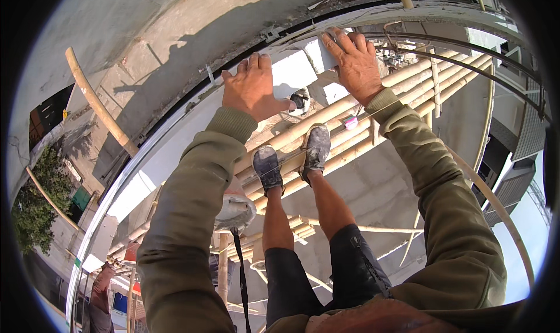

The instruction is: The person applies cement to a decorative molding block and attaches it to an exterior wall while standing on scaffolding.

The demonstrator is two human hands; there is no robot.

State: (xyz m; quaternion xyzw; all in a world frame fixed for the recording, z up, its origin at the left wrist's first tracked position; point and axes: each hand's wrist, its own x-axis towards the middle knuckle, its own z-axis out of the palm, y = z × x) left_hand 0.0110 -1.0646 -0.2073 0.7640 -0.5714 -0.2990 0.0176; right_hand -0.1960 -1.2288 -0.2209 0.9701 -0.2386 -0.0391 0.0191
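My left hand (254, 89) lies spread on a white block (294, 73) along a narrow ledge, its thumb stretched out toward me. To its right, my right hand (357, 65) curls its fingers over the top of a smaller pale block (318, 53), whose near end meets the white block. The right thumb is hidden. Both blocks sit in line with the ledge, partly covered by my hands. A thin string (373, 114) runs slantwise below my right wrist.
My dusty shoes (266, 165) stand on lashed bamboo poles (344, 152). A cement-smeared tub (234, 211) is left of my legs. A long metal straightedge (111, 196) follows the ledge. A bamboo upright (99, 100) rises beyond it. Another person's sleeve (100, 289) shows lower left.
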